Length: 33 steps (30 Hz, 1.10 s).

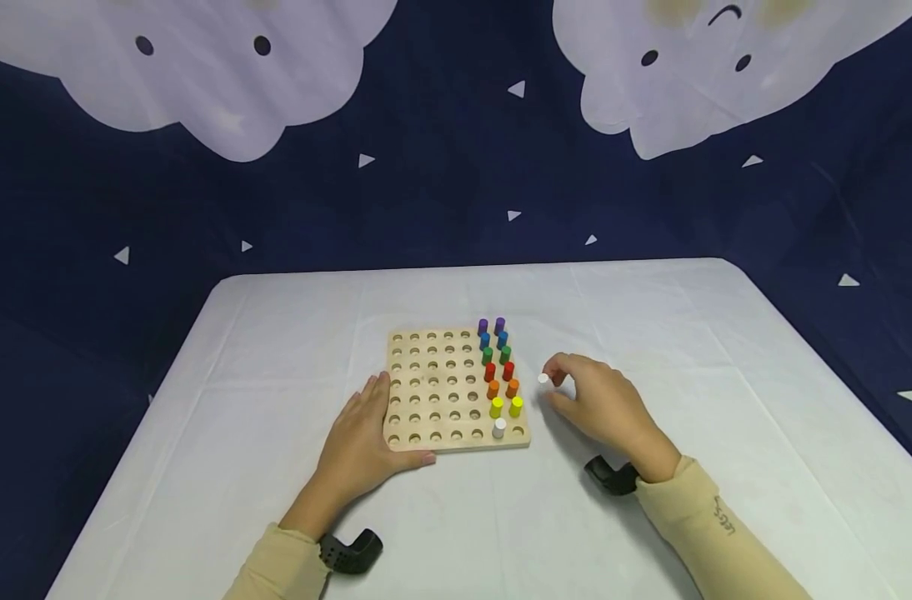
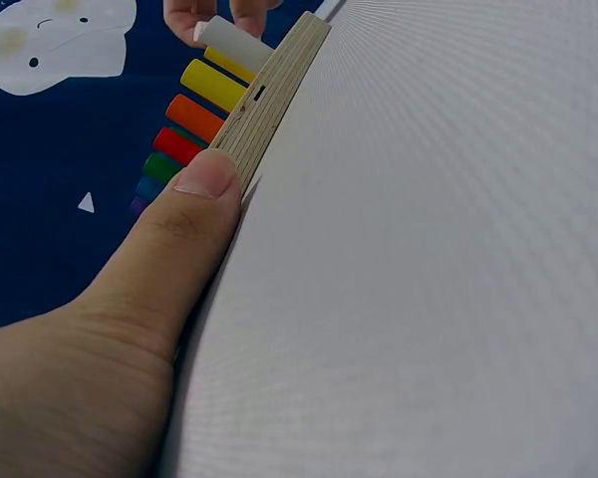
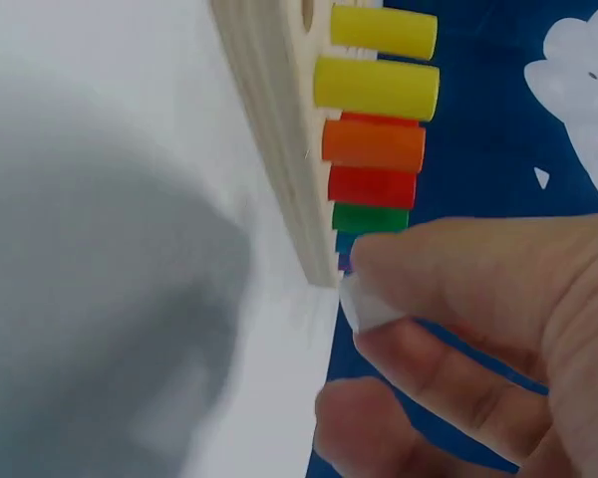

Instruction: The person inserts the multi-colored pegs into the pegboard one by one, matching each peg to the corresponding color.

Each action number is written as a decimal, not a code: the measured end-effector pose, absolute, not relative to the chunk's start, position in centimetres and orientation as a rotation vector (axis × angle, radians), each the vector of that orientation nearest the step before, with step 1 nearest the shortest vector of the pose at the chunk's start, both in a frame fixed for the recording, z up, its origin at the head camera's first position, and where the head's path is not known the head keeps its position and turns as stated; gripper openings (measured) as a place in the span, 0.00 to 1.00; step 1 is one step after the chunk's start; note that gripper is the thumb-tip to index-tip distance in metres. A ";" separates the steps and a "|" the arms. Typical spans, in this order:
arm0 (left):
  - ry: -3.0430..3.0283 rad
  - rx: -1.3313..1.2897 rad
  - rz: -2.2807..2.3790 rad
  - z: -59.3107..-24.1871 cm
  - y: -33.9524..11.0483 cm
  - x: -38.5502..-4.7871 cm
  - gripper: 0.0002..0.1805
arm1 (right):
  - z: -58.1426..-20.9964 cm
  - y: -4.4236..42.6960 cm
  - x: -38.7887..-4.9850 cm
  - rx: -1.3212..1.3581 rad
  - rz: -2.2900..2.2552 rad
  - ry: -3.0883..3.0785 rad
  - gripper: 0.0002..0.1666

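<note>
A wooden pegboard with rows of round holes lies on the table. Its two rightmost columns hold upright pegs in pairs, from purple at the back through blue, green, red and orange to yellow. One white peg stands in the front row, with an open hole to its right. My left hand rests against the board's front left corner, fingers along the left side, thumb pressing the front edge. Just right of the board, my right hand pinches another white peg between thumb and finger, above the table.
The board sits on a white-covered table with rounded back corners. Behind it hangs a dark blue cloth printed with clouds and small triangles. Each wrist wears a black device.
</note>
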<state>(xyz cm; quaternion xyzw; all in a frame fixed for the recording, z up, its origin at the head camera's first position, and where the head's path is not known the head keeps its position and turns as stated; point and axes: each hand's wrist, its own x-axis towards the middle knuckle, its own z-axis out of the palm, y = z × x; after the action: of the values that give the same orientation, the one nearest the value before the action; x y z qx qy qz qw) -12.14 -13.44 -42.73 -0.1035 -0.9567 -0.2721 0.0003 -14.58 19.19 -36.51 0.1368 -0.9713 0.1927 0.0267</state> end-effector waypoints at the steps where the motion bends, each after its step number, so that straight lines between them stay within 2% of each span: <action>1: -3.006 -0.325 -0.854 -42.7 -13.4 -12.1 0.79 | -36.4 19.1 -14.5 0.415 0.617 -2.999 0.14; 9: -3.011 -0.322 -0.834 -42.9 -13.5 -12.2 0.79 | -35.6 18.4 -13.9 0.383 0.764 -2.985 0.12; 18: -3.015 -0.323 -0.827 -42.8 -13.5 -12.3 0.79 | -35.4 17.2 -13.1 0.532 0.901 -3.047 0.14; 25: -3.012 -0.319 -0.837 -42.8 -13.5 -12.3 0.79 | -36.0 16.5 -12.6 0.605 0.763 -3.048 0.15; 33: -3.014 -0.322 -0.837 -42.8 -13.5 -12.2 0.79 | -35.9 16.1 -12.2 0.633 0.623 -3.050 0.10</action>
<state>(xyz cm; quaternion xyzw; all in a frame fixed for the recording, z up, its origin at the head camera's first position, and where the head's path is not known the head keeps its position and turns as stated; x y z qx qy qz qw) -12.20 -13.46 -42.78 -0.1023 -0.9585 -0.2661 -0.0016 -12.17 16.07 -35.92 0.1992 -0.9600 0.1960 -0.0173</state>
